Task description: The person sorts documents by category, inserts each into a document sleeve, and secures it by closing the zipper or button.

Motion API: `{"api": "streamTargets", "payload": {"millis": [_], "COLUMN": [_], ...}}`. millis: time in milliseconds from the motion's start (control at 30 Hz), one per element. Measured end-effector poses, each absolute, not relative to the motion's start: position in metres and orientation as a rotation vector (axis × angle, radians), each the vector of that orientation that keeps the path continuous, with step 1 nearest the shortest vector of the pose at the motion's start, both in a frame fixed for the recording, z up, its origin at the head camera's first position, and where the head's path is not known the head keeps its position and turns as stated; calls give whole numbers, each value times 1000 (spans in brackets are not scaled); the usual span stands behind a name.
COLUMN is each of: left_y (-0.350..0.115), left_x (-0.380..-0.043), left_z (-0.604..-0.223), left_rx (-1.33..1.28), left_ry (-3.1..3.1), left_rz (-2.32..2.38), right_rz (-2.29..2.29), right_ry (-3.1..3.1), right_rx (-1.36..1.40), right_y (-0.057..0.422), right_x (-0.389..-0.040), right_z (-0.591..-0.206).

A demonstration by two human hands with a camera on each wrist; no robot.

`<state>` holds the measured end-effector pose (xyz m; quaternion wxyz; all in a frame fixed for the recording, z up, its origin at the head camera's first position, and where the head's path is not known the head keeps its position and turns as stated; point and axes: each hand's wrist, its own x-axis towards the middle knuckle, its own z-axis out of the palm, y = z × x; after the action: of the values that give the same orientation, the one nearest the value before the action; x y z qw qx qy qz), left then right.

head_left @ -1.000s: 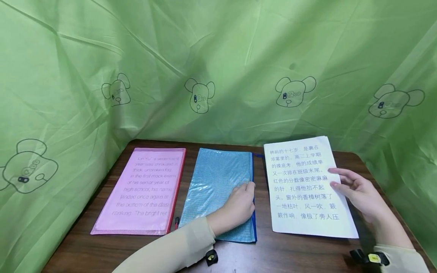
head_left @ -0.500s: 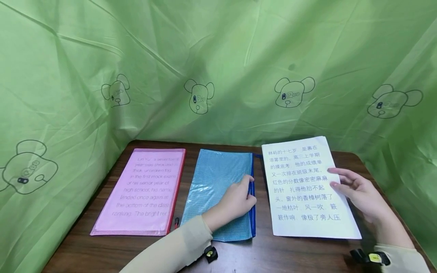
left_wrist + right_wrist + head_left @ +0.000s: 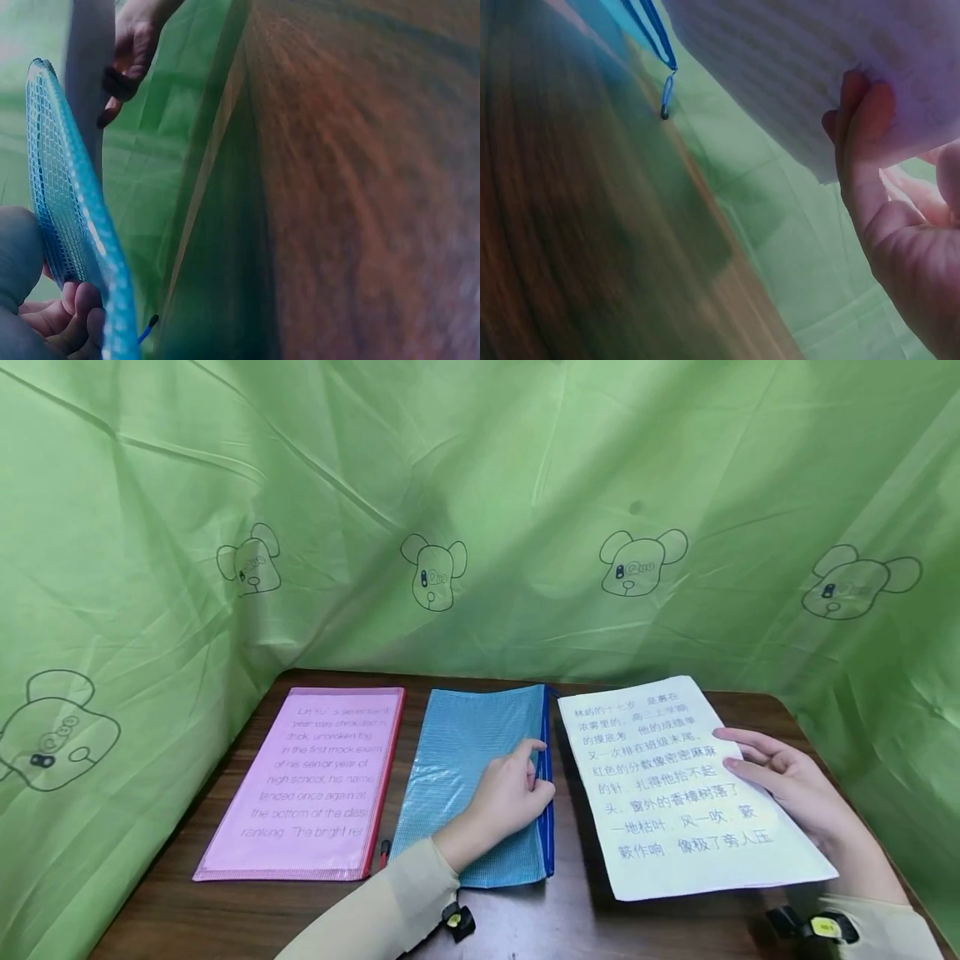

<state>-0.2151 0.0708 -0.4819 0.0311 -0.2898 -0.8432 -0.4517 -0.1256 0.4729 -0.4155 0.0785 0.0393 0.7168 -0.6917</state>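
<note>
A blue mesh zip pouch [image 3: 453, 735] lies on the table with its mouth along the right side. At that side my left hand [image 3: 498, 793] grips its edge, index finger and thumb spread along the zip. In the left wrist view the pouch [image 3: 56, 169] gapes between its two layers, fingertips at the lip. My right hand [image 3: 795, 789] pinches printed paper [image 3: 675, 793] by its right edge, fingers on one face in the right wrist view. The paper is tilted, its far left corner close to the pouch's mouth. A zip pull [image 3: 667, 97] dangles from the pouch's corner.
To the left lies a pink zip pouch [image 3: 307, 777] with a red zip and a printed sheet inside. Its zip pull [image 3: 385, 852] points toward the blue pouch. A green curtain [image 3: 480, 510] encloses the back and sides of the brown wooden table [image 3: 540, 927].
The paper has swung and shifted left toward the blue pouch, its near edge lifting rightward. My left index finger and thumb have spread apart, and the pouch's zip edge has parted.
</note>
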Motion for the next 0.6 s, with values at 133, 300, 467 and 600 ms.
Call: {"api": "streamTargets", "payload": {"millis": [133,300,467,600], "left_y": [70,69,70,71], "left_x": [-216,-215,-214,-213], "left_z": [-481,-480,-479,-479], "left_rx": [-878,-856,-872,-898], "left_ry": [-2603,-2620,-2617,-2617], "left_rz": [-1392,-1403,-1405,-1394], "right_rz": [-2058,-2043,-2027,-1981], "right_ry": [2093,2075,2127,2259], "right_rx": [76,46,49,96], "right_y": [468,457,447,436], "right_x": [-126,-129,-132,-136], "right_z": [-410,-413,-421,-429]}}
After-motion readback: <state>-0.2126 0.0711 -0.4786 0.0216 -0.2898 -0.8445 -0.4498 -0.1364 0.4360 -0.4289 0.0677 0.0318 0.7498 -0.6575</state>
